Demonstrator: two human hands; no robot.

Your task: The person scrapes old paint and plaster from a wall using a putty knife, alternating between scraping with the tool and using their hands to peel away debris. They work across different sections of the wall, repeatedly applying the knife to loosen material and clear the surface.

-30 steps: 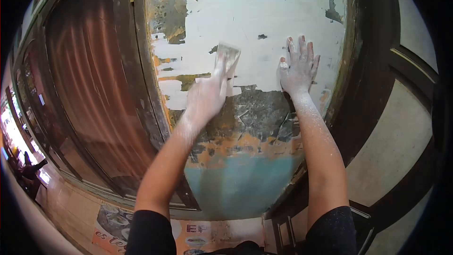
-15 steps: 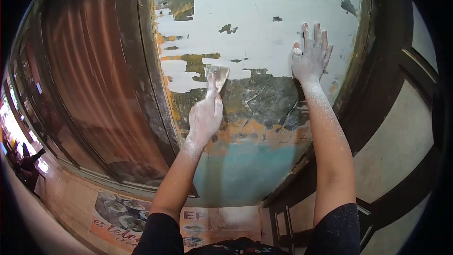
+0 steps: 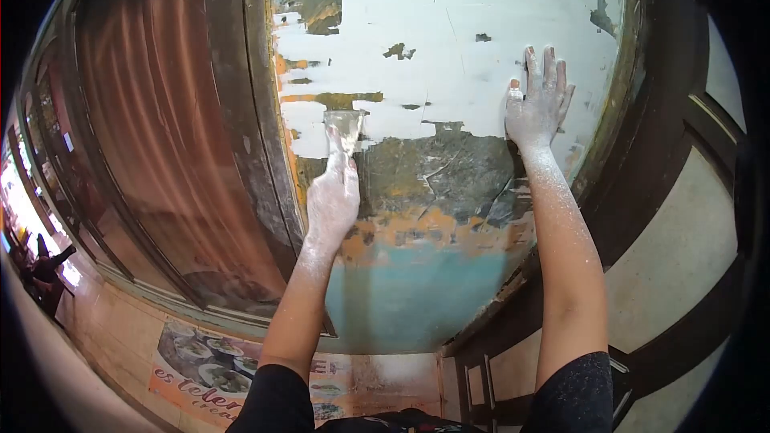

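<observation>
My left hand (image 3: 333, 202), dusted white, is closed round a putty knife (image 3: 346, 123), one finger stretched along its blade. The blade lies against the wall panel (image 3: 457, 160), at the lower left edge of the white coating (image 3: 433, 24). Its handle is hidden in the hand. My right hand (image 3: 536, 115), powdery too, rests flat on the coating with fingers spread and holds nothing. Dark bare patches and an orange band show below the coating, and a turquoise area (image 3: 409, 297) lies under them.
A dark wooden frame with a brownish-red curtain (image 3: 144, 104) behind it stands to the left. On the right is a dark-framed panelled surface (image 3: 674, 248). A printed banner (image 3: 200, 365) lies below, near the tiled floor (image 3: 100, 313).
My left hand and the putty knife have shifted left along the coating's lower edge, and the blade has turned more upright. My right hand stays flat at the same place on the wall.
</observation>
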